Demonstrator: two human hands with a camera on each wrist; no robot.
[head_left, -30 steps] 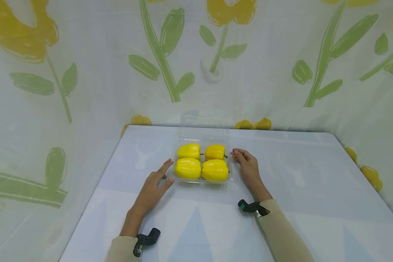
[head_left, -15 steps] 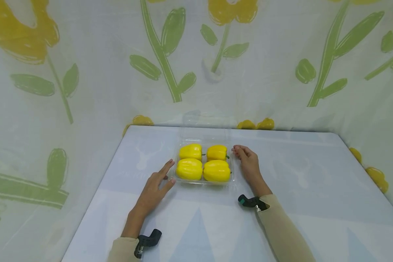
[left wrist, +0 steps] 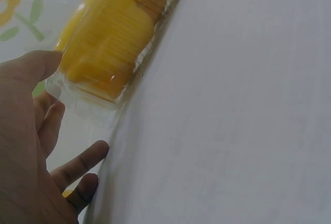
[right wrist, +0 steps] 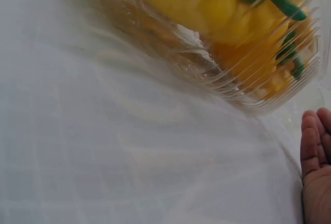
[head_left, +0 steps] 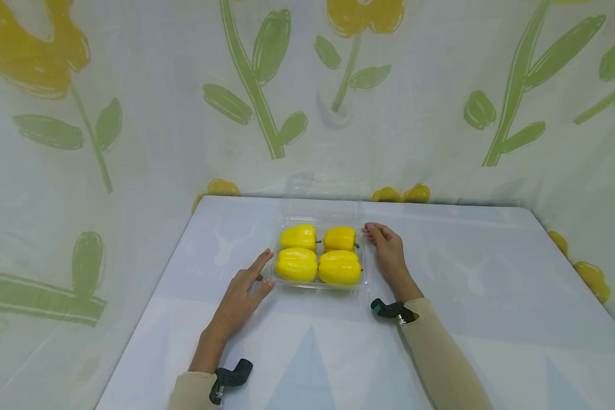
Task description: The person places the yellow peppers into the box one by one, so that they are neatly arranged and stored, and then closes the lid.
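Note:
Several yellow bell peppers (head_left: 297, 264) with green stems lie in two rows inside a clear plastic clamshell box (head_left: 320, 286). Its transparent lid (head_left: 324, 196) is raised at the back. On the left side, my left hand (head_left: 238, 299) has its thumb and fingers spread along the box edge. The left wrist view shows that thumb (left wrist: 44, 64) at the box corner, with other fingers extended below. My right hand (head_left: 388, 250) is at the box's right rear edge, fingers together and slightly bent. In the right wrist view its fingertips (right wrist: 309, 123) appear beside the ribbed wall; whether they touch it cannot be told.
The box stands near the back of a table with a pale patterned cover (head_left: 471, 319). Behind and to the left hangs a white curtain (head_left: 410, 131) with printed flowers. Each wrist wears a black camera mount (head_left: 233, 373).
My right hand has slid slightly toward the back along the box's edge. The left hand, the peppers and the box hold their places, and the view has shifted a little.

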